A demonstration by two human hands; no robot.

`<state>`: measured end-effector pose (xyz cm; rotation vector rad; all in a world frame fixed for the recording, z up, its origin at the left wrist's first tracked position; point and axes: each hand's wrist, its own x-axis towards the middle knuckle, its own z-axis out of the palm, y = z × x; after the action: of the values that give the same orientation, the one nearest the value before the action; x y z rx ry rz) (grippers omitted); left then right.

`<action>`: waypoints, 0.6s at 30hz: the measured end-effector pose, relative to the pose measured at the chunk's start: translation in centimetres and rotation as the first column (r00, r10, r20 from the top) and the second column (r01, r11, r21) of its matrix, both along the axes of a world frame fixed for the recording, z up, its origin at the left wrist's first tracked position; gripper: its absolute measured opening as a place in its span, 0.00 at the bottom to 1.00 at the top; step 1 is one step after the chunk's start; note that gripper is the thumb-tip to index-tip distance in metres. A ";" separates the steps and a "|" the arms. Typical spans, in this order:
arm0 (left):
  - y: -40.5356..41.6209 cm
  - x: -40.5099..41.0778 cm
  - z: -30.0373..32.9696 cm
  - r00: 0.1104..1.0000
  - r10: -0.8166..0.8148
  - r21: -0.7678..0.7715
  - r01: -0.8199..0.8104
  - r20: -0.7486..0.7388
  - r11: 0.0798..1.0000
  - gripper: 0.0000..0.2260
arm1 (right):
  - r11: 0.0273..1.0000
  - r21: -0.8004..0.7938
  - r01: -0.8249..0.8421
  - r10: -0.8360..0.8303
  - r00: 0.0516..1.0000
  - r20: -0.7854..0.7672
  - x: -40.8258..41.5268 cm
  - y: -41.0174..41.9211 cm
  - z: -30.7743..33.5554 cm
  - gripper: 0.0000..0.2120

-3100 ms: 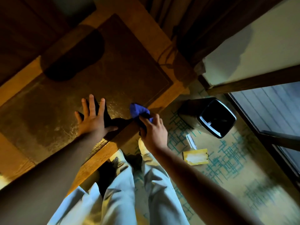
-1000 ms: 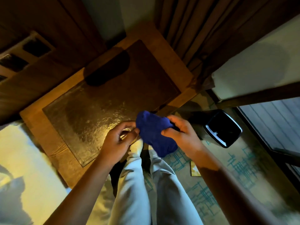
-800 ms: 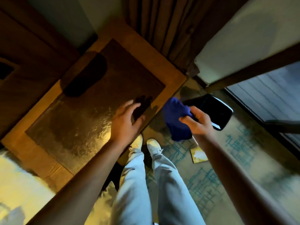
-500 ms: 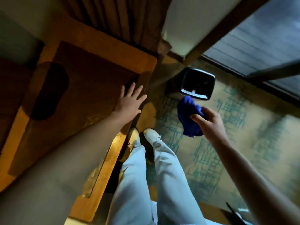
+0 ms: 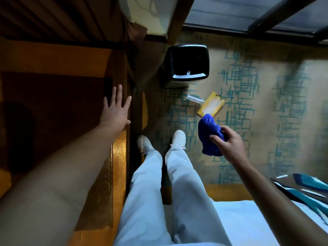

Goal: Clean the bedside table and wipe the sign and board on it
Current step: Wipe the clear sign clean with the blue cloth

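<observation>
Bedside table (image 5: 117, 157) stands to the person's left, its wooden edge glossy, and the left hand (image 5: 115, 110) rests flat on it with fingers spread. The yellow sign (image 5: 211, 105) lies on the patterned carpet (image 5: 266, 103) near the black waste bin (image 5: 188, 63), beside a small clear piece. It looks thin, stiff and light, so I'd pinch it by one edge. The right hand (image 5: 229, 141) grips a bunched blue cloth (image 5: 209, 135), soft and floppy, just above it.
</observation>
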<state>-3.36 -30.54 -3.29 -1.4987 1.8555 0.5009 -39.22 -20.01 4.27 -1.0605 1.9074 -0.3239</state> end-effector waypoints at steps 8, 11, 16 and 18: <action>-1.0 0.5 1.3 0.992 -0.117 0.120 0.111 0.045 0.987 0.51 | 0.998 -0.022 0.054 -0.052 0.995 0.088 -2.0 -0.5 -2.7 0.09; -1.2 0.6 1.7 0.990 -0.125 0.121 0.116 0.064 0.986 0.52 | 0.998 -0.014 0.061 -0.060 0.994 0.093 -3.0 -0.9 -4.2 0.09; -1.0 -0.3 1.7 0.993 -0.085 0.128 0.074 0.080 0.989 0.55 | 0.999 -0.033 0.030 -0.026 0.993 0.113 -3.3 -2.6 -6.2 0.09; -0.8 -0.5 1.6 0.994 -0.076 0.125 0.065 0.084 0.990 0.55 | 0.999 -0.037 0.004 0.001 0.994 0.113 -3.1 -3.6 -7.1 0.10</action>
<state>-3.84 -31.37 -1.73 -1.3481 1.7705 0.4976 -42.27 -23.56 -2.86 -1.0433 1.8079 -0.4128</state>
